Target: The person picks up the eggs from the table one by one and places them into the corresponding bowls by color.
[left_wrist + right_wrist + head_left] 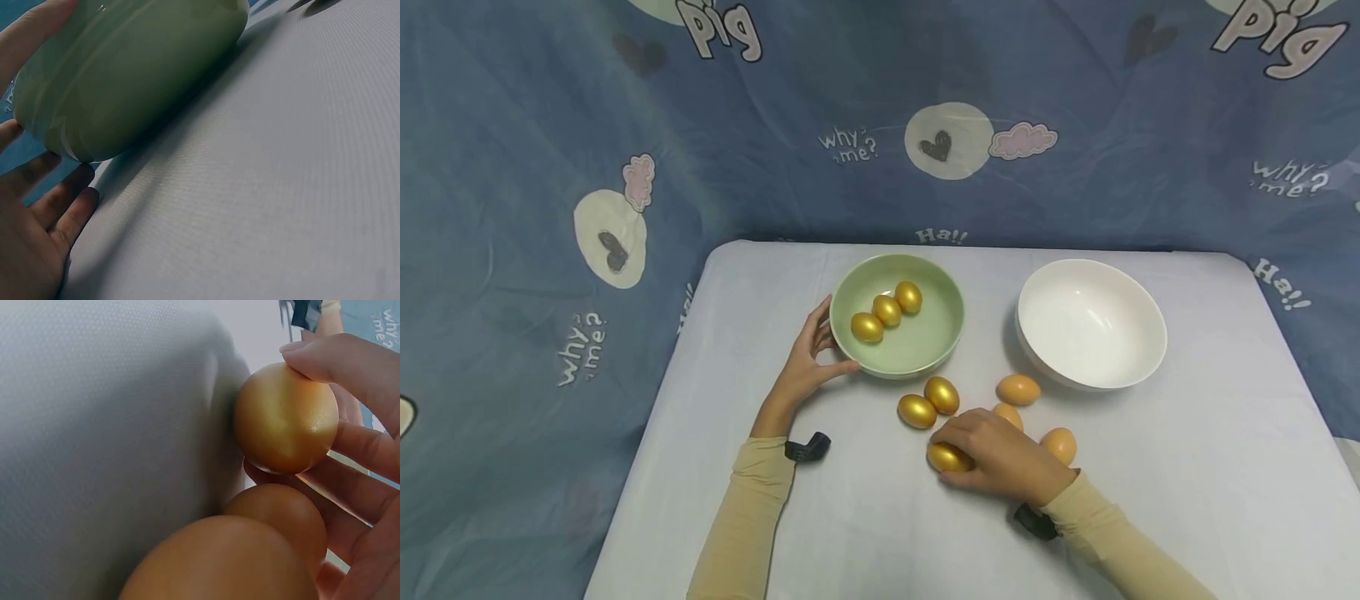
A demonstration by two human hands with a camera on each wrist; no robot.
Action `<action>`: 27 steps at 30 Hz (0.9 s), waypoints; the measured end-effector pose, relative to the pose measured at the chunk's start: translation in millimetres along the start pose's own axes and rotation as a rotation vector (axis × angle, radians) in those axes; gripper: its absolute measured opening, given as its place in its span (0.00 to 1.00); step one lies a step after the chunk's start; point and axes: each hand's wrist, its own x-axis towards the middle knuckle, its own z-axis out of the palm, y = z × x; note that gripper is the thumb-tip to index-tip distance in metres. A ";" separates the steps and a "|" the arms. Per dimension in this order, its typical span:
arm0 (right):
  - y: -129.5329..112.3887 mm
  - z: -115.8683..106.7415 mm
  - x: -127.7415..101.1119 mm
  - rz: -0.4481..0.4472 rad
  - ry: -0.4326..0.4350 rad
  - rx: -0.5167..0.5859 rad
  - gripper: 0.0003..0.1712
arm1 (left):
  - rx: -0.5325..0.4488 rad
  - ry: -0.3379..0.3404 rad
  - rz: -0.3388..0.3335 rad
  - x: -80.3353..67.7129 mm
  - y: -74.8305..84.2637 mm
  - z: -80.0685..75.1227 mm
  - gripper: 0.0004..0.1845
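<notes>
A green bowl (925,350) holds three golden eggs (887,311). My left hand (814,350) rests against its left side with thumb and fingers spread along the wall; in the left wrist view the fingers (59,209) lie fairly straight beside the bowl (131,69). My right hand (981,457) lies on the table and grips a golden egg (946,457); the right wrist view shows that egg (286,419) pinched between thumb and fingers. Two more golden eggs (928,403) lie just beyond it. Three orange eggs (1018,389) lie by the right hand, two of them (250,550) close behind the palm.
An empty white bowl (1090,323) stands at the right, behind the orange eggs. The table (1187,483) is covered in a pale cloth and backed by a blue printed curtain (512,208). Each wrist wears a small black camera (807,447).
</notes>
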 end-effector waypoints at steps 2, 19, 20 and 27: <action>-0.1 0.3 0.1 0.002 0.000 0.005 0.18 | 0.000 0.001 0.012 -0.2 -2.0 -0.1 0.65; 6.9 -7.9 4.5 0.044 0.019 0.093 0.20 | 0.001 0.000 0.024 -0.3 -3.0 -0.1 0.64; 7.1 -9.2 5.0 0.044 0.021 0.104 0.20 | -0.002 0.000 0.021 -0.2 -2.6 -0.1 0.64; 8.9 -19.4 11.2 0.039 0.033 0.189 0.19 | -0.008 -0.006 0.015 0.0 -2.9 -1.1 0.67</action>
